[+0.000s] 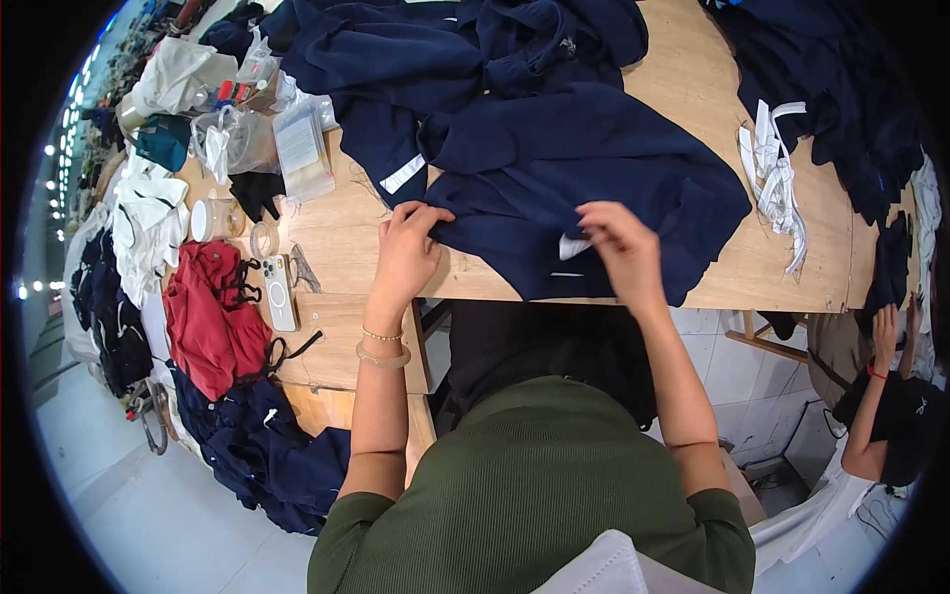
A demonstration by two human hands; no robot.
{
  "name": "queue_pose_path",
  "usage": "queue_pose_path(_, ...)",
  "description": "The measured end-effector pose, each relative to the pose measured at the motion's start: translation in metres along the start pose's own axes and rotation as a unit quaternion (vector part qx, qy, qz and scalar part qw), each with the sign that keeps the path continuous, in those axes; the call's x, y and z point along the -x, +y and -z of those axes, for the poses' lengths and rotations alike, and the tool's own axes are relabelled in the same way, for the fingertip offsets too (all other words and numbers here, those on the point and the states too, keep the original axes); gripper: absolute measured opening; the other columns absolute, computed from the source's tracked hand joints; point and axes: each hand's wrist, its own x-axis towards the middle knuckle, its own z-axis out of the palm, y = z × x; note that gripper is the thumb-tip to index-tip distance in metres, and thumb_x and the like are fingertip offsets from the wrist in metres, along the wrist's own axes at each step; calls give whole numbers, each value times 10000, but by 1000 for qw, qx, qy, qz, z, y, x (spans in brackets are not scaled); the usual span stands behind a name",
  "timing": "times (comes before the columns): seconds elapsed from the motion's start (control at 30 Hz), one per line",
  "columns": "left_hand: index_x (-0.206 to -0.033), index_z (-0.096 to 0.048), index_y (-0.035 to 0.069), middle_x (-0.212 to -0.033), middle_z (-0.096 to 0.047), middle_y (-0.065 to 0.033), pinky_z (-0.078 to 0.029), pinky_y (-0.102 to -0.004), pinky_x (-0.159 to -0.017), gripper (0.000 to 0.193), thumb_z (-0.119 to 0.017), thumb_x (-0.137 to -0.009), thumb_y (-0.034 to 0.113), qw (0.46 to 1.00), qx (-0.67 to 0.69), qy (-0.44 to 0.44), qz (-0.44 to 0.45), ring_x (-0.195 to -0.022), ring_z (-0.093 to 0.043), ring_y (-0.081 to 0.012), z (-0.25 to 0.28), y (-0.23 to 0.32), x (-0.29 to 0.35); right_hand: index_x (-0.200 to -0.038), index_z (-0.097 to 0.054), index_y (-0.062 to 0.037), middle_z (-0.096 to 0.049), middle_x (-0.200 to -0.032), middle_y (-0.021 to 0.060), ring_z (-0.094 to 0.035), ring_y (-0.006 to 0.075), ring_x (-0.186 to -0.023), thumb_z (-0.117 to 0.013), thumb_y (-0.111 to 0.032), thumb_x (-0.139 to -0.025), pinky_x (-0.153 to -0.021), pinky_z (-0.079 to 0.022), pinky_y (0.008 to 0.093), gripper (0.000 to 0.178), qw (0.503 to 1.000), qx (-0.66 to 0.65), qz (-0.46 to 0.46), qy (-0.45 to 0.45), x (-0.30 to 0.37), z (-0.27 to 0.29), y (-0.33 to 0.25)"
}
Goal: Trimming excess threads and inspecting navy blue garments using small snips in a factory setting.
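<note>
A navy garment lies spread over the front of the wooden table, with its lower edge along the table's front edge. My left hand rests at its left side, fingers bent and closed on the fabric edge. Over the garment's lower middle hovers my right hand, its fingers curled together and slightly blurred. A small white piece, like a label or cloth strip, shows just beside those fingertips. Whether the right fingers grip it is unclear. Another white strip lies on navy fabric above my left hand.
More navy garments are heaped at the far side. White strips lie to the right. On the left are a phone, a tape roll, a plastic jar, plastic bags and a red bag. A co-worker's hand appears at right.
</note>
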Motion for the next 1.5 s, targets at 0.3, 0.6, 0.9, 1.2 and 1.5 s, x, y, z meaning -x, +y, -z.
queue_pose_path(0.3,-859,-633,39,-1137,-563,-33,-412,-317,-777,190,-767,-726,62,967,206,140,-50,-1029,-499,-187,11,3,-32,-889,-630,-29,-458,-631,-63,-372,29,-488,-663,-173,-914,-452,-294,202,150,902,-298,-187,252,-49,80,-17)
queue_pose_path(0.6,-1216,-526,7,-862,-655,-30,-481,-164,-599,395,-685,-855,-9,807,577,5,125,-715,-578,-41,27,32,-52,-876,-588,-52,-445,-576,-31,-382,58,-422,-628,-145,-928,-413,-265,210,114,889,-348,-175,239,-42,108,-1)
queue_pose_path(0.9,-1227,-547,-14,-899,-613,-4,-554,-195,-733,377,-635,-863,-60,793,590,28,147,-812,-608,-46,18,30,-47,-882,-578,-50,-455,-636,-40,-399,58,-440,-640,-138,-920,-425,-281,211,114,883,-366,-170,240,-33,112,2)
queue_pose_path(1.2,-1094,-597,-14,-965,-621,-47,-531,-216,-808,280,-594,-836,-123,784,595,60,168,-892,-621,-106,14,27,-48,-874,-602,-43,-460,-660,-47,-390,42,-498,-624,-87,-914,-466,-285,202,64,886,-369,-145,240,-30,110,-17)
queue_pose_path(1.5,-858,-620,-6,-1221,-532,-128,-432,-306,-918,320,-430,-693,-204,976,202,78,14,-1085,-546,-279,-39,22,-32,-822,-613,34,-496,-867,49,-485,117,-716,-536,209,-726,-651,-398,227,214,993,33,-82,75,-8,106,17)
